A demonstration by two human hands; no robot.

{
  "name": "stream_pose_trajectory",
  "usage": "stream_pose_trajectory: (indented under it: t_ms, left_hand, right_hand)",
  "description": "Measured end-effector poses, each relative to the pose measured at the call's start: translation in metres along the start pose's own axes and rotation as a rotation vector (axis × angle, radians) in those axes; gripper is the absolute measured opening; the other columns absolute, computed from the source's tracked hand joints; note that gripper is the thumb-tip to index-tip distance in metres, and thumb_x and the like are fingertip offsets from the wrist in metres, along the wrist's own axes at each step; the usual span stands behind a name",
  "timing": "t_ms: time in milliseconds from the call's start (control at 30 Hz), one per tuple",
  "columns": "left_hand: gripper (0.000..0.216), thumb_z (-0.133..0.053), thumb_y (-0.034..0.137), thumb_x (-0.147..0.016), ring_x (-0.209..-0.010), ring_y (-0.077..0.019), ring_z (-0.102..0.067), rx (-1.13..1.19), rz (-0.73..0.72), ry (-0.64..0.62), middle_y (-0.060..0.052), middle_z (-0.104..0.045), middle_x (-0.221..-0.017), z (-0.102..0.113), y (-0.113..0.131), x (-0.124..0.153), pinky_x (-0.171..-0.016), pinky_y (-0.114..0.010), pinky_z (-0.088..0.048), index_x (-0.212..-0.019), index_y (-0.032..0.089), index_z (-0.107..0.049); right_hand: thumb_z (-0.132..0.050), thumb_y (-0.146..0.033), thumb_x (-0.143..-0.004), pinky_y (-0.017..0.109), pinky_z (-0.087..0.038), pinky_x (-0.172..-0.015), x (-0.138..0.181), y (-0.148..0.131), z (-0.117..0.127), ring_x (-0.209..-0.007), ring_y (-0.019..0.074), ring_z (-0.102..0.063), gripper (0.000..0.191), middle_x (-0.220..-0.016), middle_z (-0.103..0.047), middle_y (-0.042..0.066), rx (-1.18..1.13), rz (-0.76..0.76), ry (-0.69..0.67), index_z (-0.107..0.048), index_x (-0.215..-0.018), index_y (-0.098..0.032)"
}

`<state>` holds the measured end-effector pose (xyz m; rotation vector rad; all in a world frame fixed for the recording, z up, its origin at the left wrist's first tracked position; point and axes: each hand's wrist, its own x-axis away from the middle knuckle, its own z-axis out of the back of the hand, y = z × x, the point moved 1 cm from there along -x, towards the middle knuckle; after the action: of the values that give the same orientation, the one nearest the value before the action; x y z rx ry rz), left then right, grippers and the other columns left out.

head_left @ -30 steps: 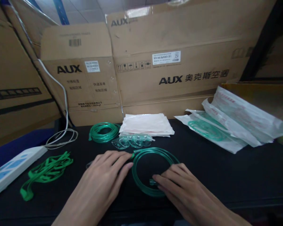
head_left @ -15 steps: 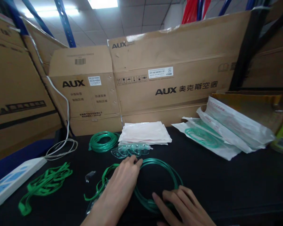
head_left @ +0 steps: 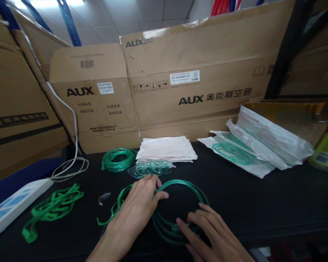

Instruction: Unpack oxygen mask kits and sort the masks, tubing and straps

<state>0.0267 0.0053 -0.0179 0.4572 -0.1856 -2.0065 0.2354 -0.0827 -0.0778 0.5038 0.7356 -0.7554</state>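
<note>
A loose coil of clear green plastic tubing (head_left: 184, 182) lies on the black table in front of me. At the coil's left side, my left hand (head_left: 143, 203) has its fingers bent round the tubing, with the thumb toward the ring's inside. My right hand (head_left: 211, 233) grips the near right side, its fingers curled over the strands and slightly apart. A small connector piece (head_left: 175, 228) shows beside the right index finger. Green strap (head_left: 116, 207) lies partly hidden behind my left forearm. Clear plastic masks (head_left: 150, 169) rest in a row just beyond my left fingertips.
Another green tubing coil (head_left: 118, 160) and a stack of white pouches (head_left: 166, 149) sit farther back. Green straps (head_left: 53, 205) and a power strip (head_left: 22, 205) are at left. Filled pouches (head_left: 268, 142) lie at right. Cardboard (head_left: 207, 83) walls the back.
The left thumb has spread away from its fingers, toward the ring's inside. The right fingers have shifted slightly along the coil, and the view has tilted down a little.
</note>
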Motion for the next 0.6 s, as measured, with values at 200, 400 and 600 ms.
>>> stream_pose_trajectory:
  t_ms: [200,400,600]
  left_hand:
    - [0.012,-0.055,0.031,-0.098,-0.088,-0.0204,-0.067,0.082,0.06,-0.066,-0.002,-0.07,-0.09,0.013,0.006,-0.008,-0.08,-0.031,-0.045,-0.094,0.022,-0.061]
    - [0.016,-0.047,0.023,-0.1,-0.091,-0.0209,-0.068,0.02,0.041,-0.082,-0.004,-0.072,-0.095,0.016,0.007,-0.008,-0.081,-0.032,-0.047,-0.102,0.022,-0.062]
    - [0.018,-0.05,0.027,-0.098,-0.087,-0.0225,-0.068,-0.173,-0.104,0.18,-0.008,-0.071,-0.096,0.015,0.008,-0.005,-0.076,-0.033,-0.051,-0.109,0.019,-0.062]
  right_hand:
    - [-0.048,-0.017,-0.1,0.041,-0.056,-0.102,-0.001,0.002,0.005,-0.105,0.018,-0.072,0.032,-0.108,-0.076,0.006,-0.045,0.011,-0.001,-0.068,-0.125,-0.019]
    - [-0.052,-0.016,-0.099,0.04,-0.051,-0.107,-0.003,0.004,0.01,-0.109,0.0183,-0.072,0.031,-0.112,-0.076,0.007,-0.087,0.002,-0.04,-0.069,-0.124,-0.017]
    - [-0.051,-0.012,-0.099,0.037,-0.046,-0.112,-0.007,0.004,0.012,-0.121,0.0183,-0.066,0.033,-0.124,-0.073,0.007,-0.1,0.056,-0.073,-0.066,-0.128,-0.014]
